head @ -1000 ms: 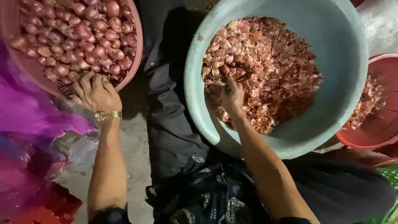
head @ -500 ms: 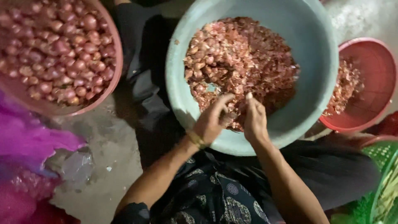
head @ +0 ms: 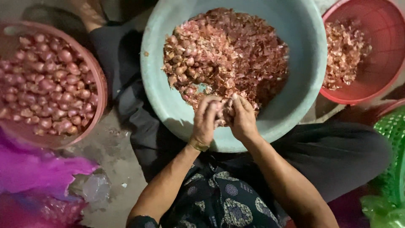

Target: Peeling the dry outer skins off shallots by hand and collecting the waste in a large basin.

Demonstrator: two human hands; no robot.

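My left hand (head: 205,120) and my right hand (head: 242,118) meet over the near rim of a big pale green basin (head: 303,84). Between their fingertips they pinch a small shallot (head: 222,115), mostly hidden by the fingers. The basin holds a heap of unpeeled shallots and dry reddish skins (head: 228,55). A gold band circles my left wrist. A pink bowl (head: 99,84) at the left is full of peeled purple shallots (head: 46,84).
A red basket (head: 379,71) with loose skins sits at the upper right. A green mesh basket (head: 392,147) shows at the right edge. Magenta plastic bags (head: 33,177) lie at the lower left on the concrete floor. My dark-clothed legs frame the basin.
My left hand left the pink bowl at the left and came across to join the right hand at the basin's near rim. The view has shifted left.
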